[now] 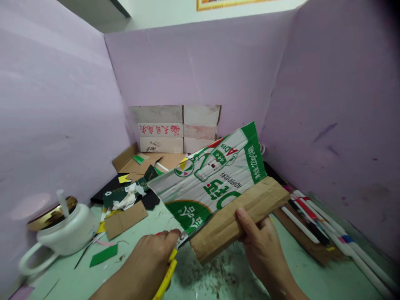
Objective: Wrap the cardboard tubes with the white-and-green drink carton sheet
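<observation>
My left hand [153,256] is closed around yellow-handled scissors [168,280]. Their blades lie at the near left corner of a printed cardboard sheet [215,175], along the fold between its green-and-white face and a plain brown flap [237,218]. How far the blades reach into the card is hard to make out. My right hand [261,241] grips the brown flap, thumb on top and fingers underneath. The sheet is held up at a tilt above the pale green table [215,271], its far right corner raised.
A white mug [67,233] with a gold lid stands at left. Cardboard scraps [126,219], crumpled tissue [128,198] and a green piece [104,255] lie nearby. Several pens and white rods [353,246] lie at right. A flattened white box [161,129] leans on the back purple partition [200,71].
</observation>
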`<state>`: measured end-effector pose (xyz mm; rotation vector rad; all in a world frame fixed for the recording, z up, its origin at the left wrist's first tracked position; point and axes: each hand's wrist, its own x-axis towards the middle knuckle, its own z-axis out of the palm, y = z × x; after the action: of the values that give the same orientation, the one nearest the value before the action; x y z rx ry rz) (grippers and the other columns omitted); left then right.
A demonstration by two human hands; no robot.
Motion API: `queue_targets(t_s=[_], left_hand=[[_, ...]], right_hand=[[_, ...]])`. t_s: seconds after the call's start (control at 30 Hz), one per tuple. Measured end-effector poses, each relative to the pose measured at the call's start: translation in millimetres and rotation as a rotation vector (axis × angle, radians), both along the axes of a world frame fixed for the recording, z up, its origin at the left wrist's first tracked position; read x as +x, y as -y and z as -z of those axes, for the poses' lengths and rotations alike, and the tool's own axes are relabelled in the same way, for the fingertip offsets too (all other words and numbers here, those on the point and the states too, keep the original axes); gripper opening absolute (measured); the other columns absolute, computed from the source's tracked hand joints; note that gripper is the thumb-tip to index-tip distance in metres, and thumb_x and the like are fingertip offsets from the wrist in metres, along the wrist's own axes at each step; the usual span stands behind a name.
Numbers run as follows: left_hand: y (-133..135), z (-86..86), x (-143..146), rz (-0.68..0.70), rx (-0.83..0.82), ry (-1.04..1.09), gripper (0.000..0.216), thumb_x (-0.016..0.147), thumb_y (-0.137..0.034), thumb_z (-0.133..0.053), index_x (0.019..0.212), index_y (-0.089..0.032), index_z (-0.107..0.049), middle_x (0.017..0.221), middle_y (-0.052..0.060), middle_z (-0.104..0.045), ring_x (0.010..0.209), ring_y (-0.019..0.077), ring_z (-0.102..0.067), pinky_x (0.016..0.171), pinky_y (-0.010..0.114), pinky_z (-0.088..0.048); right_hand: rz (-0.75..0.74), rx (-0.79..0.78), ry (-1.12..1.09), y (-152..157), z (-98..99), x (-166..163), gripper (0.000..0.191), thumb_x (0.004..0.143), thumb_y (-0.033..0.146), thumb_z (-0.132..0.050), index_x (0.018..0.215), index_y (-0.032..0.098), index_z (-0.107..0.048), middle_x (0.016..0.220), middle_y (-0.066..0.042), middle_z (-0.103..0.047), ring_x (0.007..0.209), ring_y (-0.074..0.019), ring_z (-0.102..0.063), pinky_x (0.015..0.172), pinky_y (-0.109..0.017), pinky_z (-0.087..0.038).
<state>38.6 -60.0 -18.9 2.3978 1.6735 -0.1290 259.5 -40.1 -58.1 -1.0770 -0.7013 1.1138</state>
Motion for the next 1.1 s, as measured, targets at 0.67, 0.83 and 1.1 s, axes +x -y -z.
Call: queue_targets(t_s=[0.67, 0.83, 1.1], left_hand=[[3.7, -12.6, 8.4, 0.026, 0.015, -0.113, 0.033, 0.072, -0.008, -0.045, 0.1, -0.021, -0.056, 0.092, 0.008, -0.071, 0.081, 0.026, -0.066, 0.067, 0.032, -0.046], [3.3, -11.2, 3.7, 0.049, 0.037, -0.025, 0.025, 0.08, -0.011, -0.039, 0.096, -0.02, -0.055, 0.087, 0.008, -0.071, 0.078, 0.0248, -0.066, 0.066, 0.033, -0.046], [5.9, -16.7, -1.2, -0.032, -0.022, 0.1, 0.047, 0.08, -0.015, -0.037, 0.126, -0.021, -0.045, 0.121, 0.011, -0.061, 0.107, 0.0233, -0.058, 0.09, 0.035, -0.044]], right_hand=[[0.045, 0.052, 0.048, 0.7, 4.2, -2.4, 0.042, 0.067, 0.043, -0.072, 0.097, 0.016, -0.063, 0.101, -0.007, -0.072, 0.098, -0.0285, -0.064, 0.077, -0.035, -0.055], [0.056, 0.058, 0.051, 0.2, 2.1, -0.7, 0.042, 0.065, 0.042, -0.074, 0.097, 0.017, -0.063, 0.097, -0.005, -0.072, 0.099, -0.0288, -0.064, 0.08, -0.035, -0.054], [0.063, 0.058, 0.028, 2.0, 5.2, -2.6, 0.049, 0.068, 0.044, -0.073, 0.107, 0.02, -0.055, 0.1, -0.003, -0.071, 0.098, -0.0272, -0.064, 0.082, -0.036, -0.053]])
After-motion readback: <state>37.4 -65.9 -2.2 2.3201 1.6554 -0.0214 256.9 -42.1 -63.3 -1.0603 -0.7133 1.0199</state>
